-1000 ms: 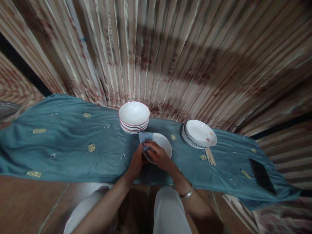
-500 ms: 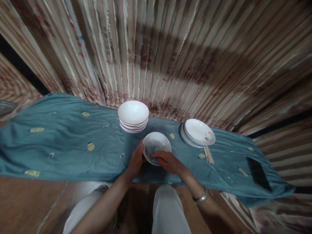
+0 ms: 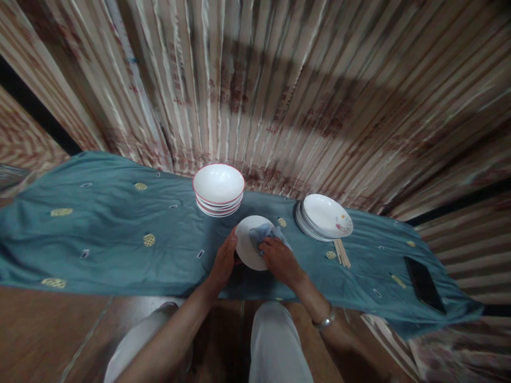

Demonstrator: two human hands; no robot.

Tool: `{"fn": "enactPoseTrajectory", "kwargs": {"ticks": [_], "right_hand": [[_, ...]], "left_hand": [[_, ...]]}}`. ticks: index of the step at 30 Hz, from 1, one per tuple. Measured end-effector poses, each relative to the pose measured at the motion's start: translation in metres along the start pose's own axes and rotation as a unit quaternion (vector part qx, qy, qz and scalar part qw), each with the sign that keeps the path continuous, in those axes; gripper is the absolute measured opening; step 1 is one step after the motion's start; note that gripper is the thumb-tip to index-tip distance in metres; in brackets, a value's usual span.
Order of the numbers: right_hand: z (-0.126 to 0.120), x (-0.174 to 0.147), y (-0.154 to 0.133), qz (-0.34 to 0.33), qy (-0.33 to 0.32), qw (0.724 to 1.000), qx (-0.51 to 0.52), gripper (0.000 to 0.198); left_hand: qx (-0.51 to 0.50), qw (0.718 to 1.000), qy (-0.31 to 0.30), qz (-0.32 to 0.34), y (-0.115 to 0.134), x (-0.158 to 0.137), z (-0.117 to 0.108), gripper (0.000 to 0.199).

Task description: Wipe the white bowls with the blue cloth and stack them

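Here the right hand [image 3: 280,260] holds cloth [image 3: 261,233] against a dish [image 3: 246,246].

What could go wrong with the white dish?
The white dish might slip, since the left hand holds it by one side while the right hand works the blue cloth against it. It could also bump the stacked bowls just beyond it and chip.

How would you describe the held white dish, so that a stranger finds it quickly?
On the teal tablecloth, look between the bowl stack and the plate stack, nearer the front edge. The white dish is held by the left hand, a blue cloth in the right hand against it. Unlike those stacks, it shows no red rim or flowers.
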State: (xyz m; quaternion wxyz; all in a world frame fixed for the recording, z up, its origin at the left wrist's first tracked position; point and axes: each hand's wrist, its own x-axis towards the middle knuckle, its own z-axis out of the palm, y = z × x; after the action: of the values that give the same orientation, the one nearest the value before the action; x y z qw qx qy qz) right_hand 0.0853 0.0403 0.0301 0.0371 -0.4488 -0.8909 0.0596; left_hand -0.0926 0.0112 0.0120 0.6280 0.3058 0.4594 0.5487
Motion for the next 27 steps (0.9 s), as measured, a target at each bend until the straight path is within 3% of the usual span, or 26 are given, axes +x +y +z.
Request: {"fn": "enactPoseTrajectory", "kwargs": {"ticks": [8,17,22,27], "right_hand": [[0.011,0.011,0.004,0.025,0.054,0.998,-0.002,0.032],[0.024,0.024,-0.002,0.037,0.116,0.985,0.125,0.040],[0.029,0.028,-0.006,0.029,0.098,0.973,0.207,0.037],[0.017,0.027,-0.015,-0.005,0.060,0.952,0.301,0.031]], "left_hand": [[0.004,1.000,0.005,-0.009,-0.001,0.000,0.001,0.072],[-0.001,1.000,0.011,-0.012,0.000,0.001,0.002,0.069],[-0.001,1.000,0.015,-0.005,0.002,-0.001,0.003,0.068],[0.004,1.000,0.018,0.005,0.000,0.001,0.001,0.068]]}}
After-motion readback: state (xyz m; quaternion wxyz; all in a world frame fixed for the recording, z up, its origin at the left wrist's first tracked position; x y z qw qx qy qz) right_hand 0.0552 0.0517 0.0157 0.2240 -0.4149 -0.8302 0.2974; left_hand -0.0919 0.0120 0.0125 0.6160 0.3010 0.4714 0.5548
